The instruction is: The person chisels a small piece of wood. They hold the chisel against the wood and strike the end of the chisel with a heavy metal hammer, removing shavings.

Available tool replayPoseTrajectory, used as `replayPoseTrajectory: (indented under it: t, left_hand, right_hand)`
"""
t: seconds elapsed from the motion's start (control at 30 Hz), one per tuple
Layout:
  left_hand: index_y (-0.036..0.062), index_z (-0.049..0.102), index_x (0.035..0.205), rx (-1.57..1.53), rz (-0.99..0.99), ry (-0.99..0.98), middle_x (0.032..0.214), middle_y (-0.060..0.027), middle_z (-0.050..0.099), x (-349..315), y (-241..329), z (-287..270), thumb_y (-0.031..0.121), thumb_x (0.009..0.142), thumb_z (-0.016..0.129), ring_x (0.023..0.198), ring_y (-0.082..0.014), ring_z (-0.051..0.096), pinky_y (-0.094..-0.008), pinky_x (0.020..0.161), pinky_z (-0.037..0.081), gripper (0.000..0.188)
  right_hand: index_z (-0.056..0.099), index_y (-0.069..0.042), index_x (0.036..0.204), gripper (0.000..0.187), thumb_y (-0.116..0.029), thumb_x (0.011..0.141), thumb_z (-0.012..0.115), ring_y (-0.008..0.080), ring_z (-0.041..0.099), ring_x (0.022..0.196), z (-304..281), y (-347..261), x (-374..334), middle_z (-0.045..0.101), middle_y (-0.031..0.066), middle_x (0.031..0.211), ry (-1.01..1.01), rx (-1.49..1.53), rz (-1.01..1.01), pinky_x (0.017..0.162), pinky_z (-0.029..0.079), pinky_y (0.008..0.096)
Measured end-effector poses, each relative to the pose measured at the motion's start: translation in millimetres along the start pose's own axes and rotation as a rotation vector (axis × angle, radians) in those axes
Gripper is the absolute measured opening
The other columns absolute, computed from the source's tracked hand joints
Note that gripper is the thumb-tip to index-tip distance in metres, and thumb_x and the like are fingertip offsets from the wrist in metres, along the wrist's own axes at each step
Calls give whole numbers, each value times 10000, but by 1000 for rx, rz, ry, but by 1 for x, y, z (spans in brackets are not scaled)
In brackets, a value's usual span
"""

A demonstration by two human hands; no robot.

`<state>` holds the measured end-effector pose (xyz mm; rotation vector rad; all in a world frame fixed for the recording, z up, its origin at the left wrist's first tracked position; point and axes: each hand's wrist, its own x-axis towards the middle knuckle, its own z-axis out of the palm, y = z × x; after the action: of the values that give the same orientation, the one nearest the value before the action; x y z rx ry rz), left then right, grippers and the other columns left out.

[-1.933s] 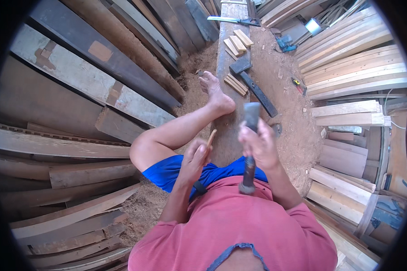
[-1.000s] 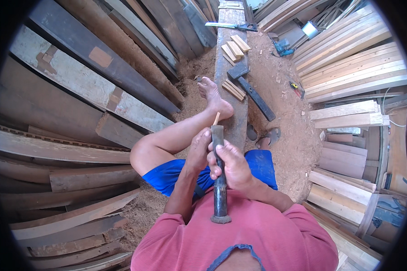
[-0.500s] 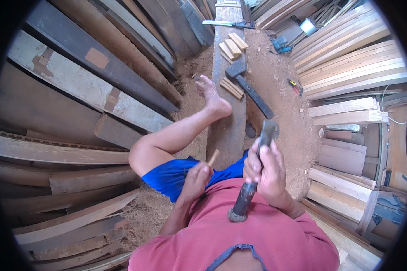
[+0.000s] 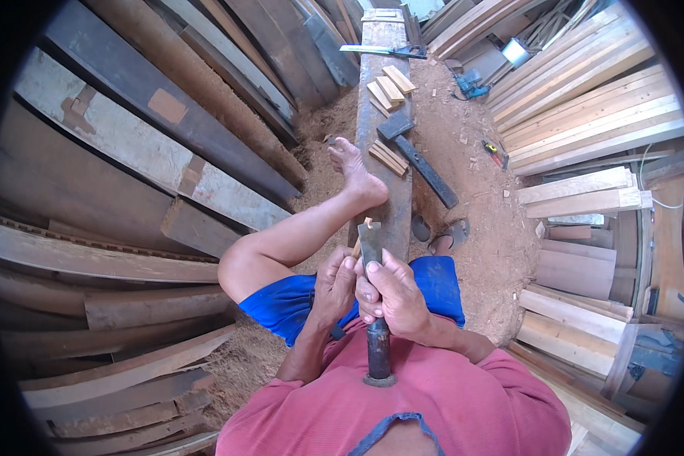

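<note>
My right hand (image 4: 395, 295) is wrapped round a wide chisel (image 4: 370, 243), its dark handle resting butt-first against my red shirt and its blade pointing away from me. Close beside it, my left hand (image 4: 334, 284) pinches a small wooden stick (image 4: 356, 248), partly hidden behind the blade. The two hands meet in front of my lap. A curled wood shaving (image 4: 369, 222) shows at the blade's edge. On the plank bench (image 4: 380, 209) ahead lie thin wood strips (image 4: 388, 155) and a mallet (image 4: 429, 175) with a dark blocky head.
Several short wood blocks (image 4: 390, 85) and a handsaw (image 4: 384, 51) lie farther along the bench. Stacked boards (image 4: 205, 182) line the left, with pale timber (image 4: 593, 114) on the right. A blue power tool (image 4: 473, 85) and a yellow-and-red tool (image 4: 495, 154) rest on the sawdust-covered floor.
My right hand has brought the chisel left and turned it more upright, next to the stick. My left hand has risen slightly to meet it. A shaving now shows at the blade's edge.
</note>
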<state>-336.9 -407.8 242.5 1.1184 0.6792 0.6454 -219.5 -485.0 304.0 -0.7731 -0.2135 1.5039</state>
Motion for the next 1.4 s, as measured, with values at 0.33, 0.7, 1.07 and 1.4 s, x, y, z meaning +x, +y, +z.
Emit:
replayPoseTrajectory:
  t: [0.33,0.7,1.07,1.4]
  left_hand:
    - [51,526,832,-206,-246,-84,584,-19,461,-3,-20,-11,420,1027,419,492,-106,409,-253,471,337,431]
    - [69,575,918,-398,-385,-250,578,4,448,10,-31,-12,453,999,478,463,-94,367,-245,457,309,403]
    - [98,542,953,-135,-121,-24,721,4,485,62,-28,-9,318,1057,375,628,-57,439,-216,562,398,295]
    - [6,584,1016,487,286,-64,743,-111,527,39,8,-14,183,1027,393,673,-199,544,-322,630,447,260]
  right_hand:
    - [515,-12,1228,325,-233,990,525,48,404,463,-53,-47,26,477,-13,623,149,-461,-229,447,387,225]
    - [623,-43,1063,205,-220,973,570,32,488,536,-71,-32,57,566,-9,707,112,-600,-215,478,412,197]
    - [491,-37,1169,271,-265,1027,452,113,558,539,-34,20,33,615,66,810,66,66,-37,525,538,302]
    - [456,-46,1051,210,-240,1033,376,59,413,486,1,12,8,423,-5,677,4,-50,12,465,440,245]
